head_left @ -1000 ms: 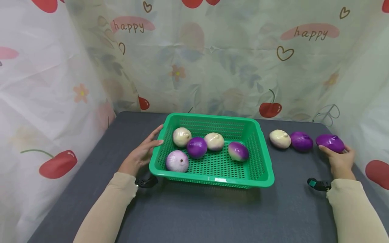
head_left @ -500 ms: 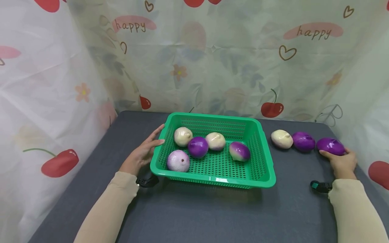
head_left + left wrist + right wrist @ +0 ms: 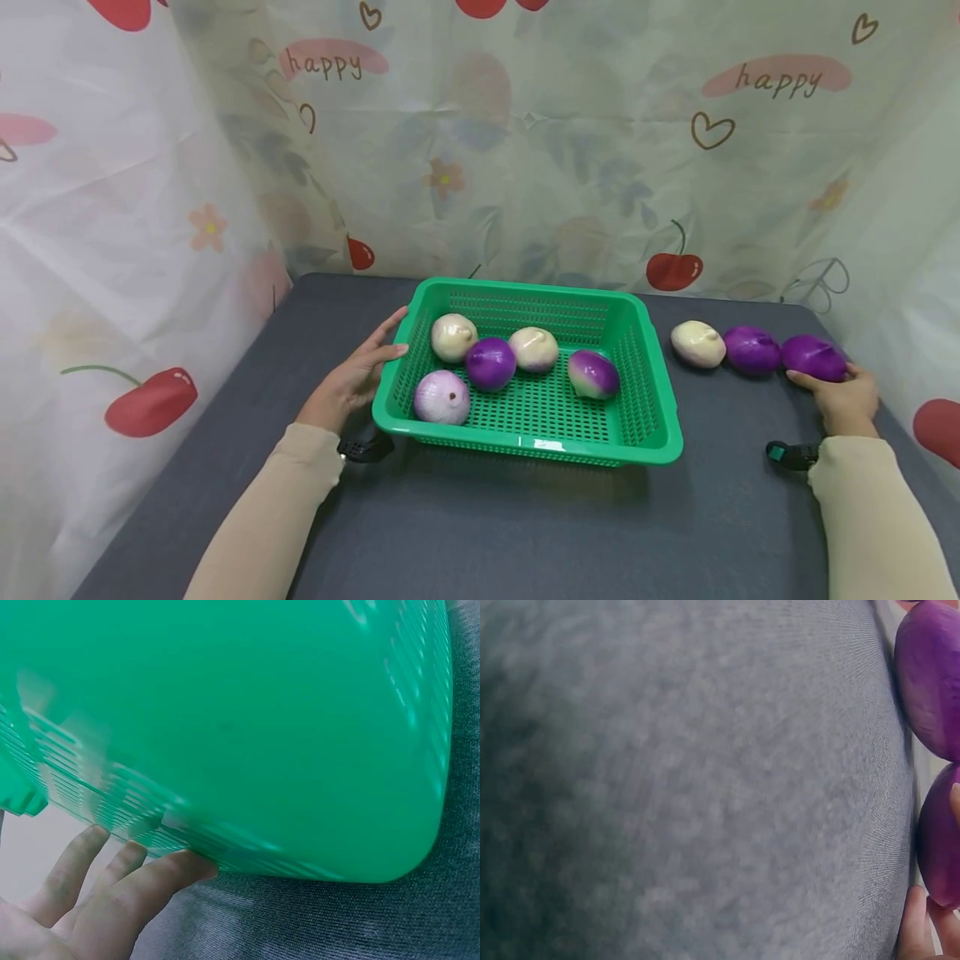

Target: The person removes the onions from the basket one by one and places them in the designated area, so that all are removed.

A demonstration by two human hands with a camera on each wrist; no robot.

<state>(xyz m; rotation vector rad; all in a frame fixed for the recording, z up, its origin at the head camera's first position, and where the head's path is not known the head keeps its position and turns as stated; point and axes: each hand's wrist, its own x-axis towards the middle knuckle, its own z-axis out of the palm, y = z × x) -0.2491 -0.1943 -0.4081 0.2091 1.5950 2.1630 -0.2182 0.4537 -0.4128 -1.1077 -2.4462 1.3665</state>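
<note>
A green slotted basket [image 3: 528, 446] sits mid-table and holds several onions, among them a purple one [image 3: 491, 363] and a pale pink one [image 3: 442, 397]. My left hand [image 3: 378, 348] rests with straight fingers against the basket's left wall; in the left wrist view the fingers [image 3: 112, 885] lie under the basket's rim [image 3: 225, 727]. To the right of the basket lie a cream onion [image 3: 698, 343], a purple onion [image 3: 752, 349] and a second purple onion [image 3: 813, 357]. My right hand [image 3: 832, 385] cups that last onion [image 3: 939, 855] on the table, thumb in front and fingers behind.
The grey cloth table [image 3: 480, 517] is ringed by a cherry-print curtain [image 3: 525, 167] at the back and both sides, close behind the row of onions. Bare cloth lies in front of the basket.
The right hand has set the far-right purple onion lower and nudged it left, up against the other purple onion. The left hand stays on the basket.
</note>
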